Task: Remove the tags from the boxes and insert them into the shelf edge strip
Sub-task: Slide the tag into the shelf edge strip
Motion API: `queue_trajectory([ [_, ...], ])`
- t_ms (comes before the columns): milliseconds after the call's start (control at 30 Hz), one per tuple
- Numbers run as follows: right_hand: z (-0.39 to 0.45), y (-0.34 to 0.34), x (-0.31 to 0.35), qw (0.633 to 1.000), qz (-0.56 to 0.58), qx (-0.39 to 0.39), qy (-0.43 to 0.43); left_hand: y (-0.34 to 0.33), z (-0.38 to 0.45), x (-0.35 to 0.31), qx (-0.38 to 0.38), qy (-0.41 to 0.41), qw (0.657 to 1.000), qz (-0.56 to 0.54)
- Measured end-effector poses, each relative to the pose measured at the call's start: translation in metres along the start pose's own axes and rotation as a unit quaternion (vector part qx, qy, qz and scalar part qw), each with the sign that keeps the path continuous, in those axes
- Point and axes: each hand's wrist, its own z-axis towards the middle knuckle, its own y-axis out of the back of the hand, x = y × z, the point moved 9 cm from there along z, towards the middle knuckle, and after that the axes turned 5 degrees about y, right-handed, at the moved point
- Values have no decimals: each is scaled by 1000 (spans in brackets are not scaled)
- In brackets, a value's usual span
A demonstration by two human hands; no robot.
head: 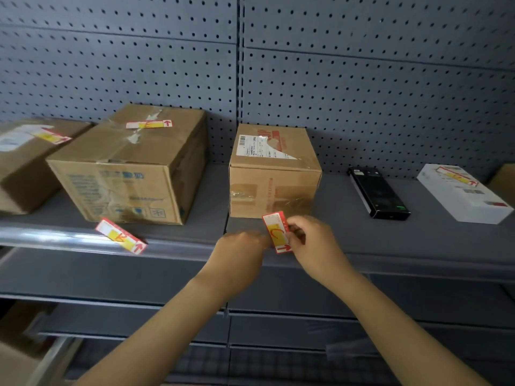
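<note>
My right hand (312, 240) pinches a red-and-yellow tag (276, 231) marked "C", held upright just above the shelf edge strip (178, 246), in front of the small cardboard box (274, 174). My left hand (239, 246) touches the tag's left edge, its fingers blurred. Another tag (121, 235) sits slanted in the strip before the large cardboard box (131, 168). That large box carries a tag (149, 124) on its top. A third tag (51, 136) lies on the far-left box (25, 162), and one more tag (457, 176) on the white box (464, 193).
A black flat device (377, 192) lies on the grey shelf between the small box and the white box. A pegboard wall (362, 79) backs the shelf. Lower shelves (278, 316) run below my arms. A brown box corner (504, 182) shows at the far right.
</note>
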Motion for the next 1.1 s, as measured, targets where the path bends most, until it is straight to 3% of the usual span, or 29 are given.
queue_trajectory([
  [300,3,1,0,1000,-5,0,18,-3,4,-2,-10,-7,1000,29],
  [533,1,5,-6,1000,-14,-7,21,-20,-1,-10,29,-14,995,97],
  [867,-3,-14,6,993,-75,57,68,-17,-7,-13,10,-21,998,52],
  [1100,-4,-31,16,979,-132,120,102,-15,-10,-13,34,-29,995,88],
])
